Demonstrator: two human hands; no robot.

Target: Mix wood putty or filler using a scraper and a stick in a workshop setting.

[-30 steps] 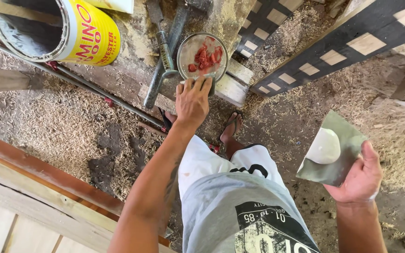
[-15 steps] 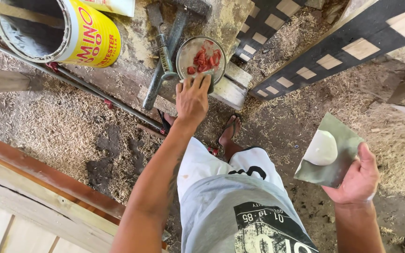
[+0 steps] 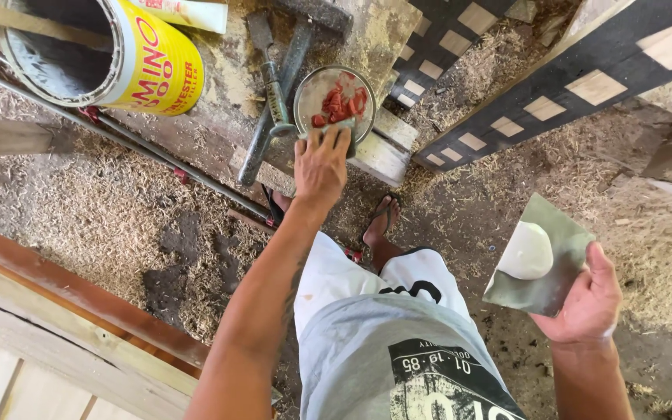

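Red paste (image 3: pixel 341 103) sits in a small round tin (image 3: pixel 334 101) on a dusty block, between a yellow can (image 3: pixel 130 58) and a checkered board (image 3: pixel 554 93). The left hand (image 3: pixel 320 165) reaches to the tin's near rim, fingers pressed together on a small scraper there. The right hand (image 3: pixel 585 303) pinches a metal plate (image 3: pixel 540 264) between thumb and fingers; a white putty lump (image 3: pixel 526 251) lies on it.

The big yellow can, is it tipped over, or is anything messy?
Yes. The yellow can lies on its side, its open mouth facing the camera. Sawdust covers the ground, and a dark stain marks it near the person's feet.
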